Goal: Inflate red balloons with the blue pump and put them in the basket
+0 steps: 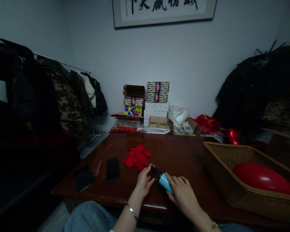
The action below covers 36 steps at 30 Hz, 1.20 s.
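Observation:
My right hand (183, 193) is wrapped over a light-blue tool (166, 183) with a black nozzle end, tilted up and to the left above the table's front part. My left hand (145, 181) is at the black tip of the tool, its thumb and index finger pinched there, the other fingers loosely bent. What the left fingertips pinch is too small to make out. Just beyond them a pile of uninflated red balloons (138, 156) lies on the dark wooden table (176, 149).
A wicker basket (226, 185) with an inflated red balloon (263, 178) is at the right. Two dark phone-like devices (113, 169) (83, 178) and a small pink item (99, 168) lie left. Stacked boxes (157, 111) and plastic bags (178, 116) line the table's far edge.

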Each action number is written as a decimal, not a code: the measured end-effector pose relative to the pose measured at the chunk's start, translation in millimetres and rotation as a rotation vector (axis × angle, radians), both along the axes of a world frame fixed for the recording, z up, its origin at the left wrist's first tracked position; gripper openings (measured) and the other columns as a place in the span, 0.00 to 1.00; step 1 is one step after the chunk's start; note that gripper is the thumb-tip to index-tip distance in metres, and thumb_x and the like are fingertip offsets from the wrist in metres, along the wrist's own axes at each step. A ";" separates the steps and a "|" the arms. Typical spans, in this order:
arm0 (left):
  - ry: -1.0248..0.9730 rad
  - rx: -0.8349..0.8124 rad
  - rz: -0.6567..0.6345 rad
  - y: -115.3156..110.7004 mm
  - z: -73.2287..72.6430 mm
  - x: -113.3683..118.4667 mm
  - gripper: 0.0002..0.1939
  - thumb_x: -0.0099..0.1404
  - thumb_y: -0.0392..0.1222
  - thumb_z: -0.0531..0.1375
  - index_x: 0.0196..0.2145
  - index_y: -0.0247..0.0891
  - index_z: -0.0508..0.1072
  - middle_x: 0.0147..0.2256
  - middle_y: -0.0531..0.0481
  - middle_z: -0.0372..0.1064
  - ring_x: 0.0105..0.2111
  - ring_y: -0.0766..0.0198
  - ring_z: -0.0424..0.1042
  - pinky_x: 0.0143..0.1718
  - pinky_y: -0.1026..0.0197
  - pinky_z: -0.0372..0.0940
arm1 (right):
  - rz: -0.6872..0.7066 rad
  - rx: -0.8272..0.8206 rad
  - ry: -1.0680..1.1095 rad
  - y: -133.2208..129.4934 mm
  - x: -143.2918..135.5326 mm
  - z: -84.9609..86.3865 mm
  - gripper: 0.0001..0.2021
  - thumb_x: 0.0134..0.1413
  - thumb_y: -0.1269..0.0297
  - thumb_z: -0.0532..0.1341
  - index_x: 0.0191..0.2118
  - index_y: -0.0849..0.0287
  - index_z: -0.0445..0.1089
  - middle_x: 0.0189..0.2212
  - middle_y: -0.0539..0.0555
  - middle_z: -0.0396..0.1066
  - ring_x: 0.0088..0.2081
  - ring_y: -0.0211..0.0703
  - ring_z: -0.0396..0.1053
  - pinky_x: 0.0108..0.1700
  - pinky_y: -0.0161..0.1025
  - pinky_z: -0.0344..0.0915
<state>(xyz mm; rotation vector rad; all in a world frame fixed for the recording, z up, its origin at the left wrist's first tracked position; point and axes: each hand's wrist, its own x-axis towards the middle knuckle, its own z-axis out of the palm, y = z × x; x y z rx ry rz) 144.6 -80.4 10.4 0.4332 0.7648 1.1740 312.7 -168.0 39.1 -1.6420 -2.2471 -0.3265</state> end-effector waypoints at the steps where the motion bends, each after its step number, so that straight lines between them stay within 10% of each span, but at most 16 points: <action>1: -0.011 -0.001 -0.001 1.1 0.8 -1.6 0.17 0.55 0.49 0.62 0.41 0.40 0.72 0.48 0.45 0.68 0.46 0.58 0.68 0.43 0.57 0.61 | -0.003 -0.006 0.005 0.0 -0.7 -0.5 0.28 0.48 0.68 0.57 0.58 0.58 0.56 0.41 0.56 0.69 0.43 0.46 0.64 0.51 0.47 0.52; 15: -0.509 0.086 0.089 21.0 23.6 2.8 0.07 0.62 0.37 0.57 0.27 0.34 0.69 0.24 0.50 0.67 0.29 0.66 0.71 0.43 0.57 0.67 | -0.040 -0.181 0.176 -3.8 -30.6 7.0 0.29 0.51 0.65 0.54 0.60 0.61 0.52 0.46 0.59 0.67 0.45 0.49 0.64 0.48 0.44 0.55; 24: -0.322 0.139 0.188 24.4 32.2 10.5 0.16 0.58 0.48 0.60 0.24 0.36 0.60 0.18 0.58 0.54 0.15 0.75 0.55 0.18 0.70 0.57 | -0.066 -0.179 0.216 -5.8 -38.6 2.0 0.31 0.52 0.62 0.55 0.61 0.59 0.48 0.46 0.60 0.67 0.43 0.48 0.67 0.42 0.40 0.60; 36: -0.342 0.150 0.150 24.0 29.4 13.8 0.17 0.55 0.51 0.62 0.26 0.36 0.61 0.21 0.56 0.58 0.18 0.74 0.60 0.20 0.70 0.60 | -0.136 -0.123 0.162 -17.3 -41.0 3.1 0.32 0.50 0.66 0.56 0.62 0.56 0.47 0.46 0.58 0.66 0.38 0.46 0.69 0.41 0.39 0.61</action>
